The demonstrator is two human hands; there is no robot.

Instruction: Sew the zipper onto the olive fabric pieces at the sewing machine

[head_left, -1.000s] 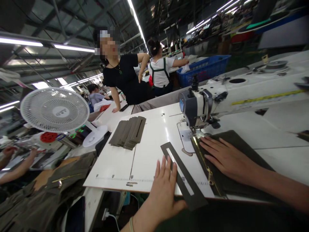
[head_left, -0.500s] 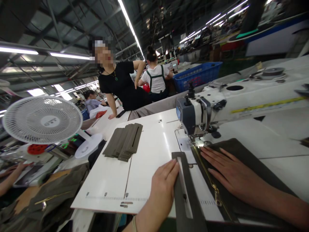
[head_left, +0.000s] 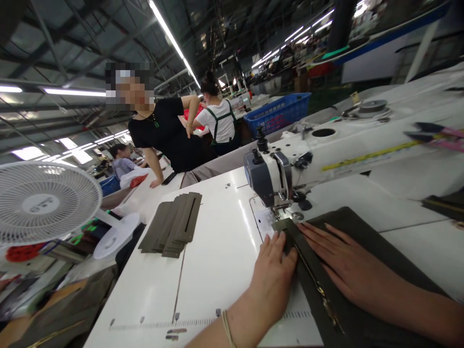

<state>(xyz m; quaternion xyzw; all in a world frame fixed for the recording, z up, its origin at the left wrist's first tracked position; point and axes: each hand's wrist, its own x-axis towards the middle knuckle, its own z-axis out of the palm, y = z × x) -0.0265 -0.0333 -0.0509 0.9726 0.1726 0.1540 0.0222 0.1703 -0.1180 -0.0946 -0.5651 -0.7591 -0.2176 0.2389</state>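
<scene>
A dark olive fabric panel (head_left: pixel 362 227) lies on the sewing machine bed, its top end by the presser foot (head_left: pixel 277 210). A slotted olive strip (head_left: pixel 308 295) lies over the brass zipper (head_left: pixel 319 290), which shows through the slot with its pull near the lower end. My left hand (head_left: pixel 273 275) has its thumb and bent fingertips on the strip's upper left edge, holding it. My right hand (head_left: pixel 337 256) lies flat, fingers stretched out, on the panel just right of the zipper. Both hands are close in front of the needle area.
A stack of slotted olive strips (head_left: pixel 172 224) lies left on the white table (head_left: pixel 213 270). The machine head (head_left: pixel 268 176) stands ahead; snips (head_left: pixel 435 135) rest on its arm. A white fan (head_left: pixel 47 203) is at left. A co-worker in black (head_left: pixel 166 133) leans on the table beyond.
My left hand has moved right with the slotted strip, from bare table onto the zipper and panel. My right hand stays on the panel. The view has shifted rightward.
</scene>
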